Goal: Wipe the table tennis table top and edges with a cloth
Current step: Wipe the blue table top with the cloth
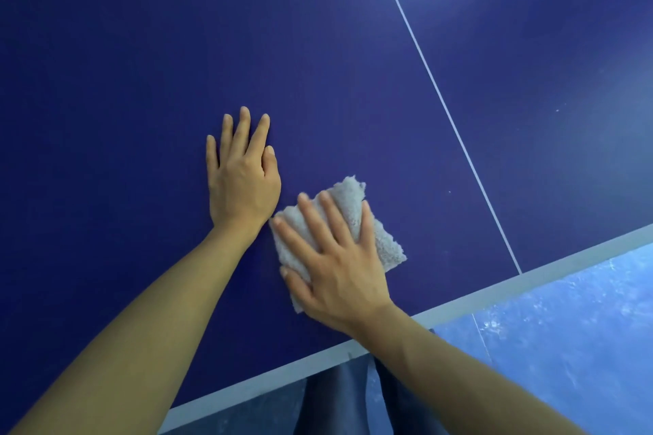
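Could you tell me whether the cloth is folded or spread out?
Folded: the cloth is a thick compact pad under the flat right hand.

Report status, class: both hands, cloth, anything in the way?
Left hand flat on dark blue table top. Right hand pressing fluffy white cloth, fingers straight. Nothing obstructing.

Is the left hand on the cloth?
No, the left hand lies flat on the bare table; only the right hand presses the cloth.

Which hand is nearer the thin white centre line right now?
Right. The right hand presses the cloth flat just left of the centre line; the left hand lies flat on the table, farther left.
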